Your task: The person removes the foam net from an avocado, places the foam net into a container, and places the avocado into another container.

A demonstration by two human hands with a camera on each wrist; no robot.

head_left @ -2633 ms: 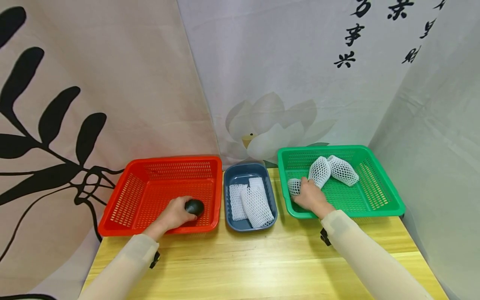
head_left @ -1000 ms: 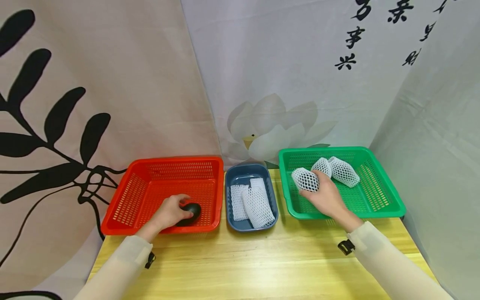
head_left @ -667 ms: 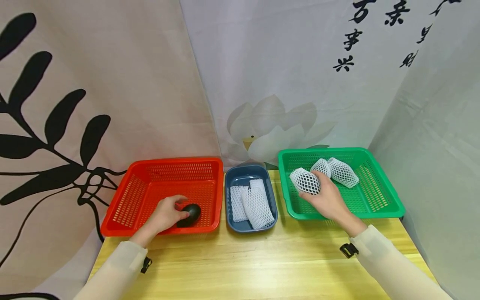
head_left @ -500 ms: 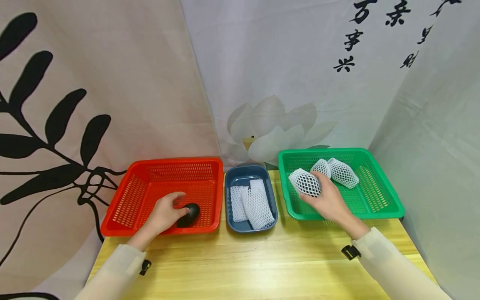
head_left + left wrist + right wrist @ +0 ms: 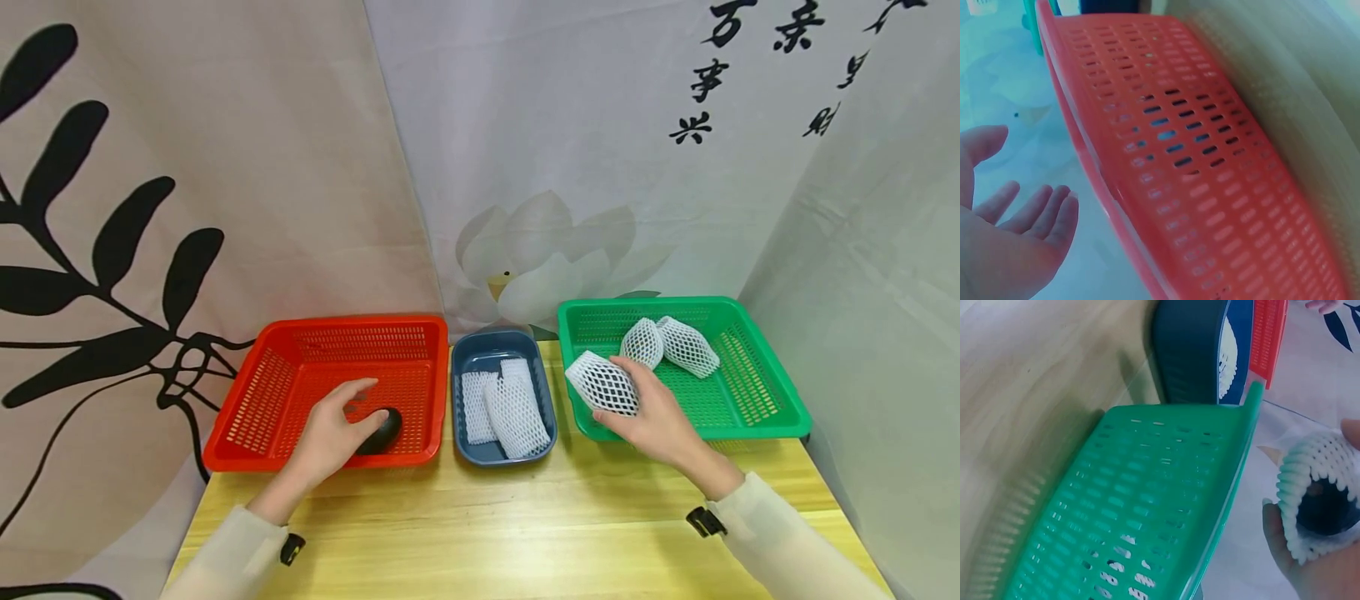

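In the head view, a dark avocado-shaped fruit [image 5: 386, 432] lies in the near right part of the red basket [image 5: 435, 392]. Over its left side hovers my left hand [image 5: 326, 433], thumb and fingers spread; the left wrist view shows nothing in the palm. My right hand [image 5: 660, 421] grips a white foam net sleeve [image 5: 603, 385] above the near left rim of the green basket [image 5: 772, 392]. In the right wrist view a dark round fruit [image 5: 1325, 509] shows through the sleeve's open end. Two more netted pieces, one of them a netted fruit [image 5: 642, 342], lie farther back in that basket.
Between the baskets stands a small blue-grey tray [image 5: 456, 417] with several flat foam net sleeves [image 5: 516, 417]. All three containers rest on a wooden table [image 5: 480, 533]. A printed cloth [image 5: 525, 150] hangs close behind them.
My left hand has loosened from the dark fruit and drawn slightly left, fingers spreading. My right hand has lifted the netted fruit off the green basket's floor and brought it nearer.
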